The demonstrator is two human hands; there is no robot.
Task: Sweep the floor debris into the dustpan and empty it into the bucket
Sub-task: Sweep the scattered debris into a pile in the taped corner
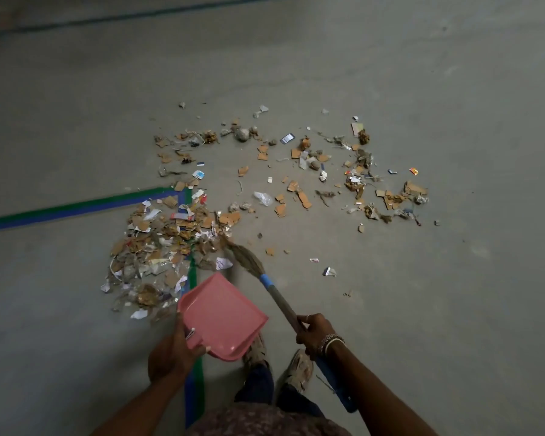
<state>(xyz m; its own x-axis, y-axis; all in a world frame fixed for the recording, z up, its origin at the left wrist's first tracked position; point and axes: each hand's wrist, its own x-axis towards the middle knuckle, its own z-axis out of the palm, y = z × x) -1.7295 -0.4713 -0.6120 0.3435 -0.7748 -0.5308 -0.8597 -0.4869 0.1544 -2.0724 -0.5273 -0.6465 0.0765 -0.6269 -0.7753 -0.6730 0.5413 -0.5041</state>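
Grey concrete floor [390, 278] carries green-and-blue tape lines [76, 209] and scattered cardboard-and-paper debris [158, 247]. Left hand [170, 357] grips pink plastic dustpan [221, 313] beside the pile; right hand [317, 332] grips straw broom [249, 262].

dim, flat light; corners darken, wide-angle edges bend.

Debris [158, 247] on concrete floor [422, 294]

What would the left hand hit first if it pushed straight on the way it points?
Probably the dense debris pile, just beyond the pink dustpan that the left hand grips.
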